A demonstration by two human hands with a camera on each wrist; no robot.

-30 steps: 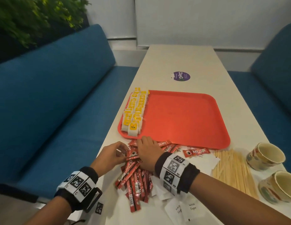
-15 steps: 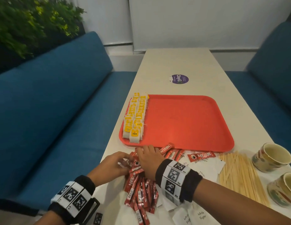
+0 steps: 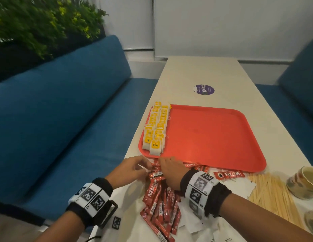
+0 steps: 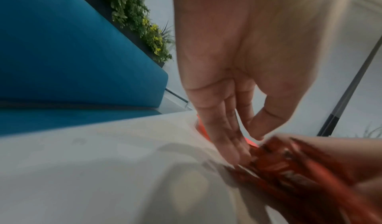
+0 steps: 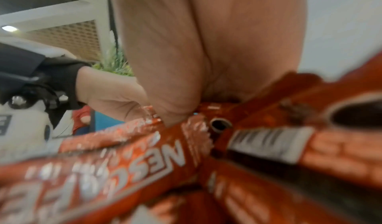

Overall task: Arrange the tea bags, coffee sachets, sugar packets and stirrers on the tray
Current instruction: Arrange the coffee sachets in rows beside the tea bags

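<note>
Red coffee sachets (image 3: 158, 198) lie in a loose pile on the white table just in front of the red tray (image 3: 213, 135). My right hand (image 3: 165, 165) covers the far end of the pile and grips a bundle of sachets (image 5: 157, 154) under palm and thumb. My left hand (image 3: 146, 167) touches the bundle's ends with fairly straight fingers (image 4: 231, 147), thumb apart. Yellow-tagged tea bags (image 3: 156, 128) stand in two rows along the tray's left side. White sugar packets (image 3: 239, 187) and wooden stirrers (image 3: 272, 196) lie on the table to the right.
Two patterned cups (image 3: 305, 182) stand at the table's right edge beside the stirrers. A purple sticker (image 3: 203, 89) lies beyond the tray. Blue benches (image 3: 65, 110) flank the table on both sides. More sugar packets (image 3: 220, 236) lie under my right forearm.
Both hands stay on the sachet pile at the tray's near edge. The left fingers have straightened against the sachet ends. The head view has drifted, so the scene sits lower.
</note>
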